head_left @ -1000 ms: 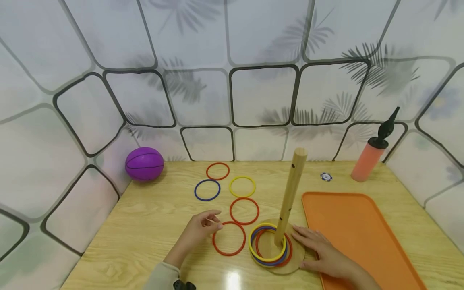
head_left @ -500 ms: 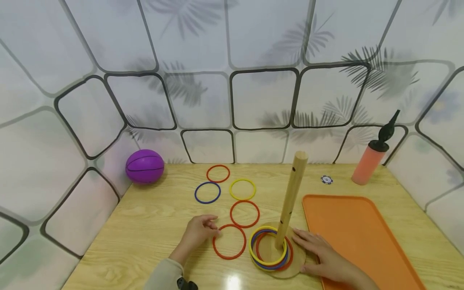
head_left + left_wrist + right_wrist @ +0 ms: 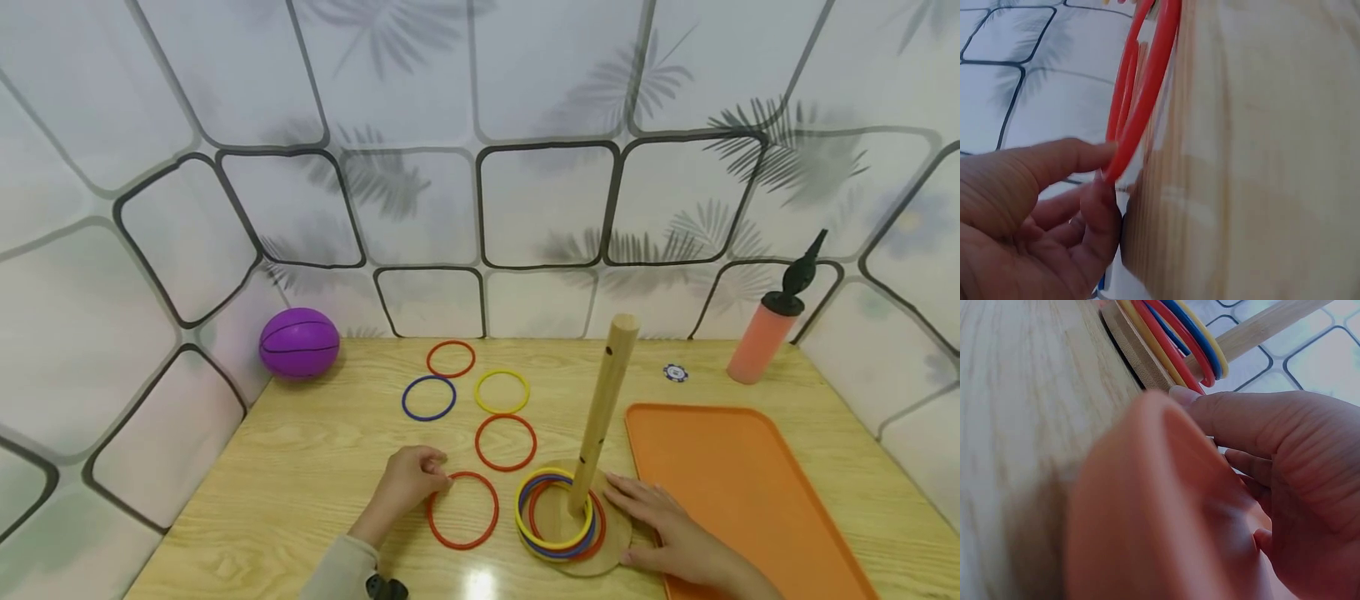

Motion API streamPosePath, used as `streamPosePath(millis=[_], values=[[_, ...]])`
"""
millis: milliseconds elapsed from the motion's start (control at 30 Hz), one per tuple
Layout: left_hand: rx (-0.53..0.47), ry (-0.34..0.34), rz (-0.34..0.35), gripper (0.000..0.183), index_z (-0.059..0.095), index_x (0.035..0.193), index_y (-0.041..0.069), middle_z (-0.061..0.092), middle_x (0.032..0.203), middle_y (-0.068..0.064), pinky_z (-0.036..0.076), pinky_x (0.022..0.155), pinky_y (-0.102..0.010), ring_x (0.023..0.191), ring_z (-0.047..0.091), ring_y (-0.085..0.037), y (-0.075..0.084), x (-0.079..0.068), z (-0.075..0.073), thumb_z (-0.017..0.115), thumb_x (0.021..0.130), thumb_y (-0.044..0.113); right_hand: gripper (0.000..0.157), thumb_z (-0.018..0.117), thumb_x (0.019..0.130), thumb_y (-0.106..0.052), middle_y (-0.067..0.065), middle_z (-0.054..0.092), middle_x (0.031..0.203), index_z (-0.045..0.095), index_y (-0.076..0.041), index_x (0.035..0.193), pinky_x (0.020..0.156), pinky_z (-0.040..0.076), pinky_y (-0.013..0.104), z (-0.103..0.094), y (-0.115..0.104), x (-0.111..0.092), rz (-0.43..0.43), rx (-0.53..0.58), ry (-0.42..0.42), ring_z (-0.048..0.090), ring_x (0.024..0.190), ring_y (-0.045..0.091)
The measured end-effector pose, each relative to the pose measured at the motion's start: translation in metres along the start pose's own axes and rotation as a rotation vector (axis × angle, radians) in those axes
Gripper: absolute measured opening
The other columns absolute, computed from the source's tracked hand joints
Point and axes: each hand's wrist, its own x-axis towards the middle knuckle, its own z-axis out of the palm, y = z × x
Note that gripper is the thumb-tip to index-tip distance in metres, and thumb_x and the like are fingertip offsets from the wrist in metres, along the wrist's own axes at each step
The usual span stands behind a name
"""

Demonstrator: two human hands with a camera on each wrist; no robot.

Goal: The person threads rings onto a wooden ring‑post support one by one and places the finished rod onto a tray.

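My left hand (image 3: 408, 483) pinches the left edge of a red ring (image 3: 463, 547) between thumb and forefinger. In the left wrist view the same red ring (image 3: 1152, 81) slants up from the fingertips beside the tabletop. My right hand (image 3: 667, 525) rests at the right edge of a round wooden base (image 3: 613, 546), its fingers fairly straight and the thumb at the near edge. From that base rises a wooden post (image 3: 603, 400). Around its foot lies a loose stack of red, blue and yellow rings, topped by a yellow ring (image 3: 518, 518).
Beyond the held ring lie another red ring (image 3: 506, 469), a yellow ring (image 3: 502, 372), a blue ring (image 3: 429, 418) and a farther red ring (image 3: 451, 342). An orange tray (image 3: 735, 475) sits right of the base. A purple ball (image 3: 299, 343), pink hand pump (image 3: 765, 337) and chip (image 3: 676, 372) stand farther back.
Thumb and forefinger of my left hand have taken hold of the nearest red ring. It has slid left and toward me, apart from the red ring beyond. My right hand stays at the base.
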Motion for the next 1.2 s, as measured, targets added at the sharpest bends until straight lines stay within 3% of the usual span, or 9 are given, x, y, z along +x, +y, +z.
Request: streamPosePath(millis=[233, 433, 633, 833, 1067, 1200], values=[[-0.236, -0.178, -0.147, 0.039, 0.063, 0.115, -0.007, 0.062, 0.077, -0.001, 0.048, 0.057, -0.023, 0.062, 0.055, -0.01, -0.01, -0.003, -0.013, 0.072, 0.079, 0.005, 0.069, 0.075, 0.079, -0.03, -0.005, 0.034, 0.149, 0.048, -0.009, 0.139, 0.106, -0.002, 0.01, 0.0, 0.0, 0.0, 0.017, -0.007, -0.004, 0.01, 0.136, -0.009], [-0.365, -0.304, -0.198, 0.044, 0.058, 0.123, -0.007, 0.068, 0.085, -0.006, 0.052, 0.062, -0.025, 0.065, 0.06, -0.01, -0.008, -0.011, -0.022, 0.07, 0.083, 0.007, 0.068, 0.074, 0.08, -0.029, -0.005, 0.034, 0.15, 0.048, -0.009, 0.139, 0.106, -0.002, 0.009, -0.001, 0.0, 0.0, 0.032, 0.02, -0.02, 0.009, 0.136, -0.01], [-0.499, -0.387, -0.195, 0.049, 0.052, 0.132, -0.003, 0.066, 0.085, -0.006, 0.053, 0.066, -0.025, 0.067, 0.06, -0.011, 0.002, -0.021, -0.024, 0.066, 0.086, 0.001, 0.067, 0.074, 0.08, -0.031, 0.005, 0.04, 0.146, 0.05, -0.006, 0.137, 0.106, -0.001, 0.01, 0.0, -0.001, 0.0, 0.048, 0.018, -0.015, 0.011, 0.137, -0.008], [-0.62, -0.417, -0.137, 0.053, 0.046, 0.138, 0.0, 0.059, 0.082, -0.003, 0.052, 0.068, -0.026, 0.07, 0.058, -0.011, 0.019, -0.029, -0.022, 0.063, 0.088, 0.0, 0.068, 0.075, 0.079, -0.029, -0.002, 0.035, 0.149, 0.048, -0.007, 0.138, 0.107, -0.001, 0.011, 0.001, 0.001, 0.0, 0.011, 0.009, -0.009, 0.013, 0.137, -0.006], [-0.679, -0.448, -0.106, 0.059, 0.041, 0.143, 0.006, 0.056, 0.084, -0.003, 0.052, 0.068, -0.024, 0.071, 0.057, -0.011, 0.051, -0.034, -0.03, 0.064, 0.089, 0.006, 0.068, 0.076, 0.078, -0.031, 0.011, 0.043, 0.143, 0.051, -0.005, 0.136, 0.107, -0.001, 0.011, 0.002, 0.0, 0.0, 0.04, 0.011, -0.006, 0.011, 0.137, -0.007], [-0.698, -0.463, -0.092, 0.061, 0.039, 0.145, 0.009, 0.053, 0.082, -0.001, 0.051, 0.067, -0.024, 0.071, 0.056, -0.011, 0.074, -0.035, -0.039, 0.063, 0.089, 0.005, 0.068, 0.076, 0.078, -0.03, 0.006, 0.04, 0.146, 0.05, -0.006, 0.137, 0.107, -0.002, 0.011, 0.002, 0.0, 0.0, 0.041, 0.026, -0.006, 0.011, 0.136, -0.008]])
